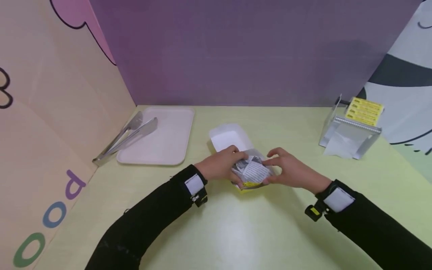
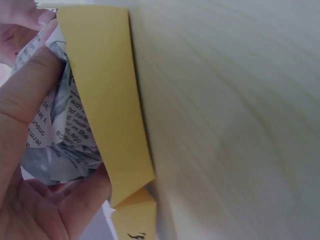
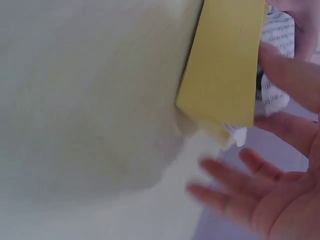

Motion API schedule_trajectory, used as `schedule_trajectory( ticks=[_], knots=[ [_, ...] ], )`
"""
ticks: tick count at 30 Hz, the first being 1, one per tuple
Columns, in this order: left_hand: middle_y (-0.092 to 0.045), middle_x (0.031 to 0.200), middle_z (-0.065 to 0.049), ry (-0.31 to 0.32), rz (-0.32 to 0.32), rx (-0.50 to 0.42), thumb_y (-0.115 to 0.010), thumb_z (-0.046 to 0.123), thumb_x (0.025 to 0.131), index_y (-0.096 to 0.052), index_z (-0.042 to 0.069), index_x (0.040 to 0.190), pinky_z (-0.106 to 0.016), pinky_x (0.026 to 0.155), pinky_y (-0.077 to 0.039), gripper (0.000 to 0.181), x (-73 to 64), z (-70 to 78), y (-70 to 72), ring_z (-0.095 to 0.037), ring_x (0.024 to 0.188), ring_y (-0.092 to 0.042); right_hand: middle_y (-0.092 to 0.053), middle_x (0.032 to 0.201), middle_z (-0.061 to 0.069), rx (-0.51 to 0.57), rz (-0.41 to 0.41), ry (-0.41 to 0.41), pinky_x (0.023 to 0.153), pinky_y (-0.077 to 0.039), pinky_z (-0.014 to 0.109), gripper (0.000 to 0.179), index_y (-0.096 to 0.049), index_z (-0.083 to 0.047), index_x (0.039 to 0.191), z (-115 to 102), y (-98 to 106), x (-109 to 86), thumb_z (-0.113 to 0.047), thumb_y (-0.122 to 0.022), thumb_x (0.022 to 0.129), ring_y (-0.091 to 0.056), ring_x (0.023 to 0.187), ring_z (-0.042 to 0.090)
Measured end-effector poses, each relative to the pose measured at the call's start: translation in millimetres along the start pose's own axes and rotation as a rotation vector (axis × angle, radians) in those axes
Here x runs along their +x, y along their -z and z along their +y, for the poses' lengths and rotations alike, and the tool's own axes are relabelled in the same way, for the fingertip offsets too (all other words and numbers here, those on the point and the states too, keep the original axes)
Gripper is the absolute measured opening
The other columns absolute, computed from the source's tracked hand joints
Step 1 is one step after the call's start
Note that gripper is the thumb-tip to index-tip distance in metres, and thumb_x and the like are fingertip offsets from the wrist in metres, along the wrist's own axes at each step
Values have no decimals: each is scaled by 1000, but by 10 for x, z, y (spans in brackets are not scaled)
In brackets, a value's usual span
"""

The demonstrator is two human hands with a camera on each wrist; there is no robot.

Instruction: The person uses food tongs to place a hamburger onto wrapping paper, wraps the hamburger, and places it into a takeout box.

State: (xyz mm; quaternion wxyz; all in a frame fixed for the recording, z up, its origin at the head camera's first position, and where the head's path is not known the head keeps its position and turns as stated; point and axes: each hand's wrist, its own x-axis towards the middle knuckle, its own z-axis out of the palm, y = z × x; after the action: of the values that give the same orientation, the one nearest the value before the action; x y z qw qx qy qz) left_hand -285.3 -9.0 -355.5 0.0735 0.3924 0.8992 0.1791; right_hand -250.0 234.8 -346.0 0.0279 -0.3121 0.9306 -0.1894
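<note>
A bundle wrapped in newsprint-patterned paper (image 1: pixel 252 171) sits in an open takeaway carton, with the white inside of its lid (image 1: pixel 231 137) tipped back behind it. The carton's yellow outer wall (image 2: pixel 102 90) rests at the tabletop. My left hand (image 1: pixel 223 164) grips the bundle from the left, thumb on the near side and fingers over the far side. From the right, my right hand (image 1: pixel 291 171) holds the bundle's edge between thumb and index finger. Its other fingers (image 3: pixel 235 182) spread out beyond the carton's corner. The wrapping hides what is inside.
On the left lies a pale pink tray (image 1: pixel 165 138), with metal tongs (image 1: pixel 126 137) across its left edge. A metal dispenser (image 1: pixel 351 137) with white paper and a yellow-labelled top stands at the back right. Panels enclose the table (image 1: pixel 216 232) at the back and sides.
</note>
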Motion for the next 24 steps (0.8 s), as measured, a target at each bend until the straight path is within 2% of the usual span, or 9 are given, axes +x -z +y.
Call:
schedule_trajectory(
  ticks=[2,5,8,10,13,16,19,22,24],
  knots=[
    [-51,119,-6,8,-4,28,-88,48,64,-52,11,138,-25,87,-45,90,13,26,8,-14,99,-52,-53,116,24,74,5,-35,75,-55,36,53,-62,10,121,8,-22,-18,-19,-80,81,-62,93,28],
    [-54,115,-4,0,-41,120,-85,51,68,-52,7,136,-24,83,-47,88,27,90,20,-12,93,-53,-54,114,24,174,7,-97,70,-56,31,50,-60,12,123,-16,-51,-46,-14,-77,83,-66,86,25],
    [-57,113,-5,-21,-69,224,-82,52,71,-51,4,133,-26,82,-49,84,29,146,38,-12,91,-55,-57,107,21,177,39,-114,67,-55,28,48,-61,11,121,-69,-64,-54,-14,-78,83,-65,81,20],
    [-59,111,-5,-29,-75,262,-83,51,71,-52,3,129,-26,82,-49,81,32,159,56,-12,90,-55,-60,101,16,160,56,-106,65,-54,27,46,-64,9,117,-107,-66,-42,-15,-80,80,-62,78,17],
    [-59,108,-2,-21,-82,228,-86,46,69,-54,5,125,-25,82,-48,77,38,145,78,-11,90,-55,-64,89,5,103,61,-116,61,-50,26,43,-66,3,109,-149,-66,-11,-19,-83,77,-59,73,12],
    [-60,106,0,-16,-104,132,-89,38,67,-54,7,123,-23,80,-47,73,45,108,79,-11,90,-55,-64,77,-2,29,37,-145,57,-46,25,42,-64,0,103,-188,-75,32,-22,-85,74,-56,65,8],
    [-60,105,2,-17,-109,63,-91,32,66,-54,8,123,-22,80,-47,72,53,67,63,-10,90,-55,-62,71,-4,-34,9,-158,54,-44,25,43,-60,-1,98,-220,-81,80,-24,-86,72,-53,60,7],
    [-60,107,2,-20,-100,52,-92,32,64,-54,8,125,-22,81,-46,75,59,41,54,-9,92,-55,-62,71,-2,-33,-20,-173,53,-44,25,46,-56,-2,95,-201,-79,113,-26,-87,71,-53,60,9],
    [-60,110,1,-22,-105,36,-92,33,64,-53,8,129,-23,83,-46,79,65,35,64,-10,93,-54,-64,74,0,28,-60,-187,55,-46,25,48,-54,-1,97,-157,-59,107,-26,-87,72,-56,64,10]
  ],
)
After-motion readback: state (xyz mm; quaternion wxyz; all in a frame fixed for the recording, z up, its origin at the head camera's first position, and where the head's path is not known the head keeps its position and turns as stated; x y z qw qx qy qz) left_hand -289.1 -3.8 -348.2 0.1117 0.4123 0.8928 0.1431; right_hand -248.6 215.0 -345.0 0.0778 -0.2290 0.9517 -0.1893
